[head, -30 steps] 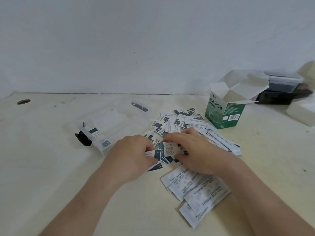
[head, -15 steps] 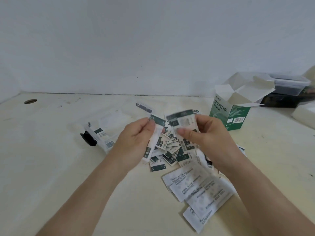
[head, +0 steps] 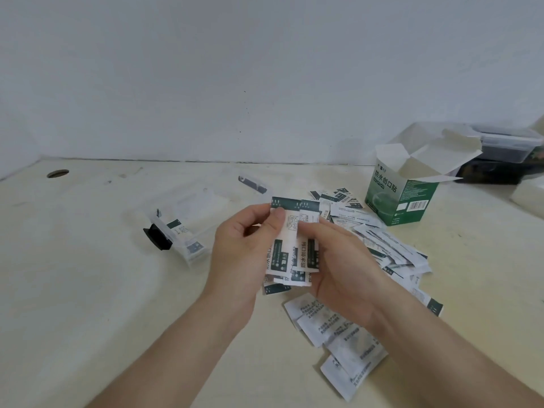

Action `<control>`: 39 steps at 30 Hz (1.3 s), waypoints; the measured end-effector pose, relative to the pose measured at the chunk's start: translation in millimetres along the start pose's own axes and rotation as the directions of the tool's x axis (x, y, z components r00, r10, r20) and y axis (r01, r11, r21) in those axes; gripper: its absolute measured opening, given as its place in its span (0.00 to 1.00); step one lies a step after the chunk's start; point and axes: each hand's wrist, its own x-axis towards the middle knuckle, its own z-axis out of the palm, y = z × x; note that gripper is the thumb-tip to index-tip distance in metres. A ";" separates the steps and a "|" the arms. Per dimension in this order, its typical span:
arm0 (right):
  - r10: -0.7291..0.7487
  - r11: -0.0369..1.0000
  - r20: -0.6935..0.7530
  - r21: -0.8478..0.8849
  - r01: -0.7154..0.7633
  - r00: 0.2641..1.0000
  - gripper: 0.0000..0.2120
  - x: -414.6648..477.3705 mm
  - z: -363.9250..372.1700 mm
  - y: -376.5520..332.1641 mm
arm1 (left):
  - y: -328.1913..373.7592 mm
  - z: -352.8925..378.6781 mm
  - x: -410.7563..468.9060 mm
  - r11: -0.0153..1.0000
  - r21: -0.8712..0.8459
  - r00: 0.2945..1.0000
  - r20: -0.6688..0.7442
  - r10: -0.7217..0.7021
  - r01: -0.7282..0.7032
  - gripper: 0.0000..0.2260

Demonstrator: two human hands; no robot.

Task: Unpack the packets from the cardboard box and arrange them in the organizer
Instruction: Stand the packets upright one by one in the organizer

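My left hand (head: 241, 245) and my right hand (head: 338, 260) together hold a small stack of white-and-green packets (head: 294, 240) upright above the table. Beneath and to the right lies a loose pile of packets (head: 388, 248), with several white ones face down nearer me (head: 332, 322). The green cardboard box (head: 403, 198) stands open at the right, flaps up. A clear plastic organizer (head: 188, 228) with a black clasp lies to the left of my hands; a few packets sit inside it.
A clear lidded container (head: 506, 145) on dark items sits at the far right behind the box. A white object (head: 530, 195) pokes in at the right edge. A round hole (head: 57, 173) marks the table's far left. The wall runs along the back.
My hands lifted packets off the pile, then brought the two separate bunches together into one stack held in front of me.
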 end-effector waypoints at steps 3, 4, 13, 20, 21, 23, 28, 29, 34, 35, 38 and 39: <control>0.057 0.998 0.082 -0.034 -0.055 0.995 0.18 -1.3 4.5 3.6 | -8.8 4.8 -0.8 0.987 0.144 0.995 -0.061 0.085 -0.076 0.07; 0.060 0.997 0.084 -0.042 -0.057 0.995 0.19 -1.5 5.1 4.6 | -10.8 6.9 -0.9 0.976 0.193 0.991 -0.069 0.117 -0.102 0.11; -0.010 0.989 0.043 -0.146 0.017 0.999 0.04 -6.7 -3.1 -10.8 | -6.3 -8.8 2.1 0.335 0.734 0.805 0.564 0.185 -0.591 0.46; 0.006 0.947 0.178 -0.317 0.052 0.984 0.10 -5.4 -5.0 -7.6 | -15.9 -6.8 1.9 0.343 0.736 0.808 0.481 0.341 -0.583 0.43; -0.006 0.952 0.171 -0.301 0.058 0.985 0.09 -6.0 -5.4 -9.2 | -15.3 -6.2 1.4 0.366 0.732 0.814 0.465 0.347 -0.574 0.44; -0.084 0.942 0.076 -0.318 0.104 0.994 0.08 -4.8 -10.1 -13.8 | -12.6 -4.3 -1.0 0.356 0.736 0.808 0.446 0.385 -0.576 0.42; -0.271 0.756 -0.143 -0.644 0.119 0.952 0.10 1.7 -32.7 -26.6 | -7.7 1.6 -14.3 0.148 0.846 0.859 0.501 0.105 -0.512 0.23; -0.273 0.742 -0.149 -0.661 0.110 0.950 0.10 2.4 -33.5 -26.4 | -10.6 3.6 -16.7 0.074 0.859 0.862 0.507 0.024 -0.507 0.25; -0.287 0.670 -0.115 -0.733 0.113 0.951 0.10 3.8 -31.7 -21.7 | -18.1 10.5 -16.9 0.075 0.891 0.882 0.455 -0.127 -0.449 0.26; -0.284 0.658 -0.107 -0.744 0.113 0.953 0.10 4.0 -31.9 -20.5 | -17.0 10.5 -16.0 0.133 0.898 0.886 0.438 -0.153 -0.420 0.24; -0.279 0.652 -0.110 -0.751 0.104 0.954 0.08 4.0 -32.6 -19.8 | -15.7 8.1 -12.0 0.286 0.897 0.897 0.399 -0.192 -0.337 0.17; -0.282 0.654 -0.116 -0.749 0.103 0.952 0.08 4.1 -33.6 -20.2 | -15.0 6.4 -9.9 0.348 0.886 0.909 0.381 -0.170 -0.306 0.13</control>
